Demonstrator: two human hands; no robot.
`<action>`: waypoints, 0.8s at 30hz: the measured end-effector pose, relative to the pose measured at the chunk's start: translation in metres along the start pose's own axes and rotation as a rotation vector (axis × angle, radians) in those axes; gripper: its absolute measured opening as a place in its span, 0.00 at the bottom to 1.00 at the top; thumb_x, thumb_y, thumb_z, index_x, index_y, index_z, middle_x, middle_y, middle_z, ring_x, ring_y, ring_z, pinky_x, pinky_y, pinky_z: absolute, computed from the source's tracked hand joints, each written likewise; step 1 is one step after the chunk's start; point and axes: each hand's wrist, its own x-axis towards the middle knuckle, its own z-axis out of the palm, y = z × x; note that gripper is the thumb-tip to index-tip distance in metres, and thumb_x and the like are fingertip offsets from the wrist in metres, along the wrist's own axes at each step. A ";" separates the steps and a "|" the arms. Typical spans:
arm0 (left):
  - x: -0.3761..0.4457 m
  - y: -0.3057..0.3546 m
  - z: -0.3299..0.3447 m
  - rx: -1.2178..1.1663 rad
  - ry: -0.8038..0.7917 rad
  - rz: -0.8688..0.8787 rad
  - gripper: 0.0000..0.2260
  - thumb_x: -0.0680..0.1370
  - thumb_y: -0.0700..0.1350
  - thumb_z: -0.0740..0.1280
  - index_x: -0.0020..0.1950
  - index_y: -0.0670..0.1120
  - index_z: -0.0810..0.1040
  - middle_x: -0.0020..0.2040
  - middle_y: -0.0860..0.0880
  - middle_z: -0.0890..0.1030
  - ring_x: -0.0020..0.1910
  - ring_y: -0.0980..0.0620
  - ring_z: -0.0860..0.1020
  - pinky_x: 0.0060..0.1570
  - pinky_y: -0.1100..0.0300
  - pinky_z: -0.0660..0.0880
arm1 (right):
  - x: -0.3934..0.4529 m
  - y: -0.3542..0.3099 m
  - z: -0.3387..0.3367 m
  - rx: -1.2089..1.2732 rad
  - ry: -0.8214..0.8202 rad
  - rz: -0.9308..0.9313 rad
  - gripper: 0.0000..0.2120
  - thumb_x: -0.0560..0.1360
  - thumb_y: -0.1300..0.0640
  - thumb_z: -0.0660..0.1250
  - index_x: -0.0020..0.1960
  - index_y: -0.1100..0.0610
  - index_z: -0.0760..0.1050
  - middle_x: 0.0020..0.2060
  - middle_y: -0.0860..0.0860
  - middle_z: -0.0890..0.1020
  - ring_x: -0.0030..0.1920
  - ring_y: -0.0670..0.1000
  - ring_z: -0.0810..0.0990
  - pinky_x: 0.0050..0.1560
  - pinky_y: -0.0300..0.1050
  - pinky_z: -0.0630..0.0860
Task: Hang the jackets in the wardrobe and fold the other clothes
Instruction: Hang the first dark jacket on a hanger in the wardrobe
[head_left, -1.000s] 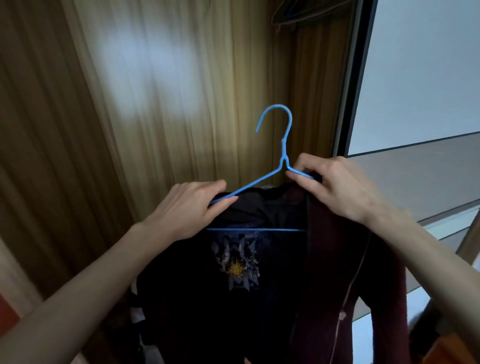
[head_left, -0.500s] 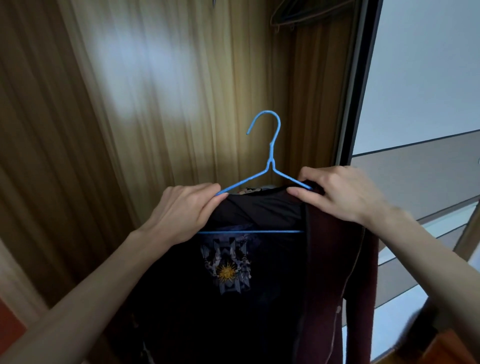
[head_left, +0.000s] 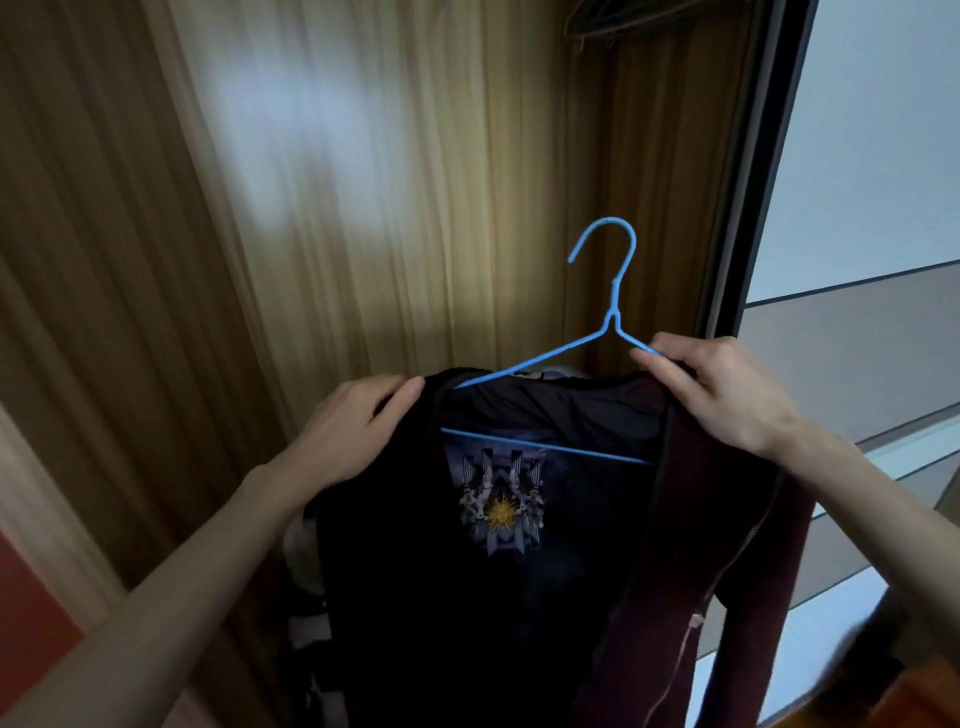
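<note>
Hanger (head_left: 613, 317), blue wire, hook upright and free of any rail, held up before the wooden wardrobe interior (head_left: 363, 208). Jacket (head_left: 519, 571), dark with maroon front panel and zip at right, draped over the hanger; printed emblem with yellow sun inside the back, below the hanger's lower bar. Left hand (head_left: 353, 431), fingers curled over the jacket's left shoulder, gripping the cloth. Right hand (head_left: 717, 395), pinching the hanger's right arm together with the jacket's shoulder. Wardrobe door frame (head_left: 748, 208), dark, at right; pale panels beyond.
</note>
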 end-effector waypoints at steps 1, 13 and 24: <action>0.000 -0.003 0.006 -0.056 -0.001 0.015 0.25 0.84 0.66 0.51 0.40 0.49 0.69 0.35 0.50 0.75 0.37 0.51 0.77 0.42 0.45 0.73 | 0.000 0.001 0.000 0.009 -0.007 0.011 0.17 0.85 0.41 0.56 0.40 0.46 0.67 0.31 0.47 0.74 0.34 0.50 0.73 0.41 0.55 0.75; 0.013 -0.004 0.031 0.114 0.296 0.236 0.23 0.87 0.51 0.58 0.33 0.45 0.67 0.28 0.51 0.66 0.27 0.52 0.70 0.28 0.51 0.69 | -0.004 0.013 -0.003 -0.018 -0.089 0.018 0.19 0.84 0.34 0.51 0.57 0.43 0.76 0.47 0.41 0.83 0.52 0.52 0.86 0.51 0.58 0.80; 0.017 0.021 0.030 0.109 0.052 0.381 0.15 0.85 0.60 0.57 0.46 0.51 0.70 0.38 0.55 0.74 0.40 0.48 0.79 0.36 0.51 0.71 | -0.002 0.010 -0.013 0.064 -0.058 0.044 0.14 0.86 0.42 0.57 0.55 0.44 0.79 0.51 0.39 0.84 0.55 0.44 0.84 0.58 0.57 0.79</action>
